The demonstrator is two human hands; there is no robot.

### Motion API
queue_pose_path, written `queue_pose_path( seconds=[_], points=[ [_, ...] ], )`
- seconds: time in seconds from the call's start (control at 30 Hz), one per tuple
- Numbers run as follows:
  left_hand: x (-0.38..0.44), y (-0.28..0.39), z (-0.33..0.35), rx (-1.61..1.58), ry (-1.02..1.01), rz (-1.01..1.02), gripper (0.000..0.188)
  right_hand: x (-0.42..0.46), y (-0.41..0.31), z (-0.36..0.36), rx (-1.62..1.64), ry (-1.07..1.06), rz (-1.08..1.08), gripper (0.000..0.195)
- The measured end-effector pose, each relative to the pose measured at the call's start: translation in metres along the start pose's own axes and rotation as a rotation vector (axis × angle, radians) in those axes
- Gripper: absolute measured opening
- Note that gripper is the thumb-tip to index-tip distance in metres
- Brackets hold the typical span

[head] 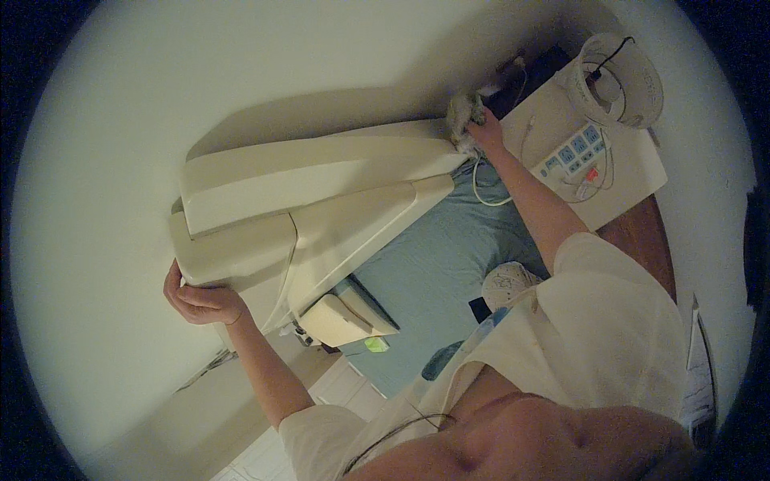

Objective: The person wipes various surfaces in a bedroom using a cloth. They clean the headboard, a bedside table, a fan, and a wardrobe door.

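A white wall-mounted air conditioner (325,162) spans the space before me, its long casing running from lower left to upper right. My left hand (207,300) is curled around its lower left corner, with the fingers partly hidden behind the edge. At the far right end, my right hand (488,132) grips a crumpled greyish cloth (463,120) against the casing. A white cable (481,195) loops down just below that hand.
Below lies a bed with a blue-green sheet (421,258). A cream box-like item (334,321) and a small green object (377,344) are by it. On the white tabletop (637,174) at right sit a power strip (571,153) and a translucent bin (646,84) with a black cord.
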State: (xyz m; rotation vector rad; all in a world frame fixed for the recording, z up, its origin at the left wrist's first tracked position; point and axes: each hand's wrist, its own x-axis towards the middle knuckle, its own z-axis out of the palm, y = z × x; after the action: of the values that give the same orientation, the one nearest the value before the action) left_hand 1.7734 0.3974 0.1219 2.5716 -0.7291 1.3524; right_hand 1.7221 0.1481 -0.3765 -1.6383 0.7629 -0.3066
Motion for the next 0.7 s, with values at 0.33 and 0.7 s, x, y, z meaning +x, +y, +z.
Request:
queue_pose_path(
  seconds=[0.33,0.7],
  points=[
    [0.007,0.001,0.008,-0.071,-0.025,0.066,0.044,0.040,-0.047,0.040,-0.562,-0.748,-0.146,0.046],
    [0.014,0.002,0.009,0.001,0.002,0.135,0.037,0.018,-0.246,-0.021,-0.448,-0.735,-0.382,0.046]
  ],
)
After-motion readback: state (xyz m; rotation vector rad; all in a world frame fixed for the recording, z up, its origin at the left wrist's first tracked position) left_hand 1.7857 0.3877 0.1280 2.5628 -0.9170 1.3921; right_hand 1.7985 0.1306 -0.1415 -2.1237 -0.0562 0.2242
